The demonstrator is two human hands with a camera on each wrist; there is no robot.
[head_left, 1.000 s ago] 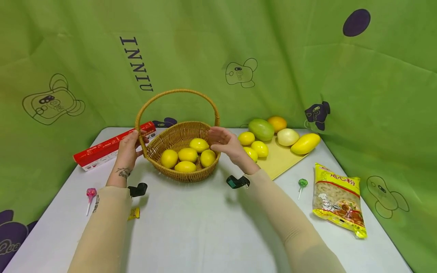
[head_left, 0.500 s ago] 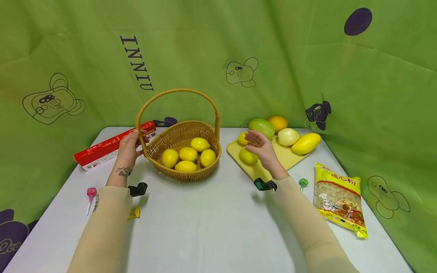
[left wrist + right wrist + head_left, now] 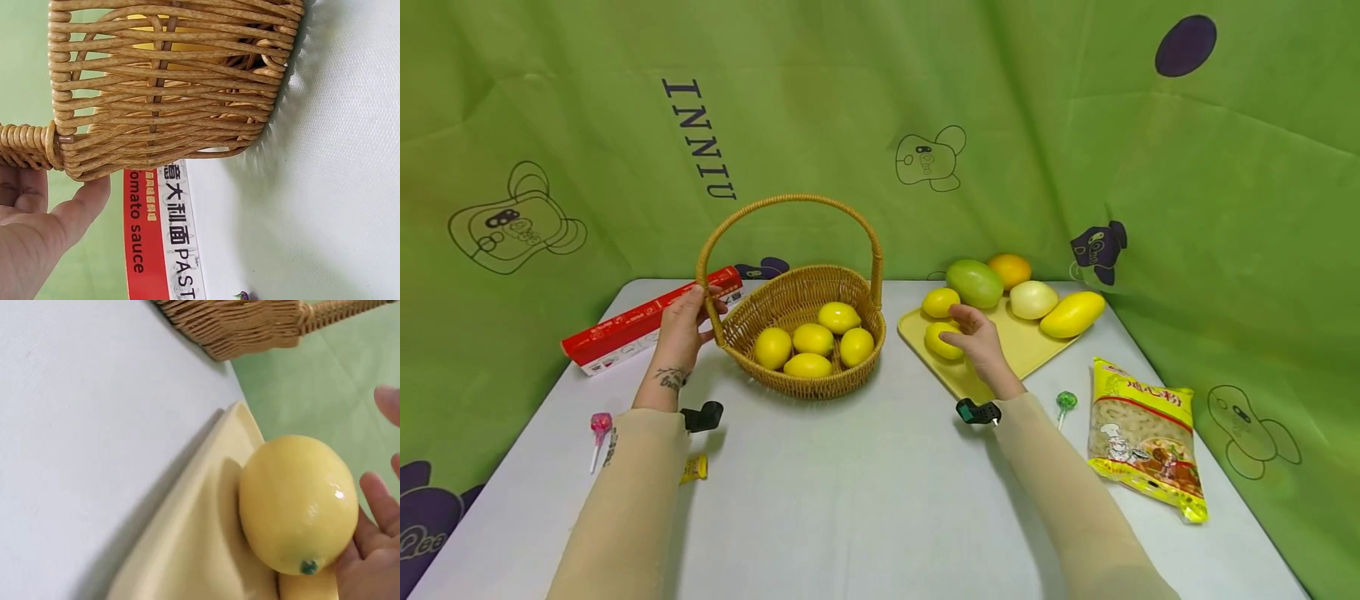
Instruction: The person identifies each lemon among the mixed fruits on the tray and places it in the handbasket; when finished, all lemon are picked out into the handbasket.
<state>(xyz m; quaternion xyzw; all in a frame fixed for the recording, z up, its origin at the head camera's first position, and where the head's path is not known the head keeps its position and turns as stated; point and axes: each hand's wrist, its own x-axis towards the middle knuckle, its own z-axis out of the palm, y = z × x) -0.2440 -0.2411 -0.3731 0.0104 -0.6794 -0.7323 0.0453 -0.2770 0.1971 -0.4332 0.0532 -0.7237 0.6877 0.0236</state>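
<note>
My left hand (image 3: 683, 321) grips the base of the handle of a wicker basket (image 3: 797, 385), fingers behind it and thumb in front. Several lemons (image 3: 813, 340) lie inside the basket. My right hand (image 3: 983, 346) hovers over the yellow tray (image 3: 925, 360), thumb and fingers spread beside a lemon (image 3: 942, 342). In the right wrist view this lemon (image 3: 297, 503) rests on the tray, with fingers along one side and the thumb apart. Another lemon (image 3: 940, 302) sits just behind it. What lies under my right palm is hidden in the head view.
The tray also bears a green mango (image 3: 974, 283), an orange fruit (image 3: 1010, 272), a pale round fruit (image 3: 1033, 300) and a yellow mango (image 3: 1072, 315). A pasta bag (image 3: 1146, 442) and green lollipop (image 3: 1066, 402) lie right; a red pasta box (image 3: 640, 321), pink lollipop (image 3: 600, 423) and yellow packet (image 3: 695, 469) left.
My right hand has left the basket's right rim and moved right to the tray, then lowered toward the front lemon. My left hand and the basket have stayed put.
</note>
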